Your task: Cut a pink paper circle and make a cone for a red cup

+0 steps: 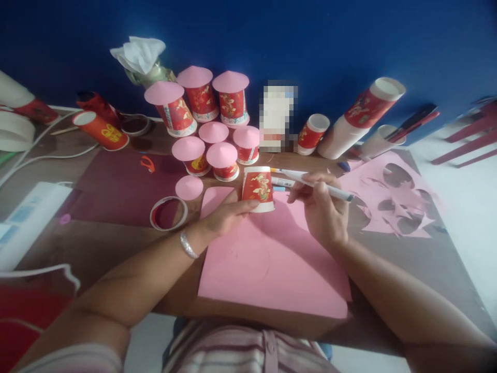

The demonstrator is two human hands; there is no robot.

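A pixelated block (277, 116) masked whatever stood by the wall (248, 31), and the left edge cut off the power strip (33, 223). The left hand (227, 215) had its thumb across the cup (257, 185); its other fingers were mostly behind it, so I could not tell how they were set. The right hand (326, 210) pinched a white pen (297, 176) between thumb and curled fingers; blur made it hard to say which end was the tip. A marker (282, 182) lay partly hidden beyond that hand.

The cup was held above the far part of the pink sheet (272, 274), near the pink-roofed cups (196, 93). It was red, with a gold dragon and white bands at both ends. Faint curves showed on the sheet, partly covered by the arms.
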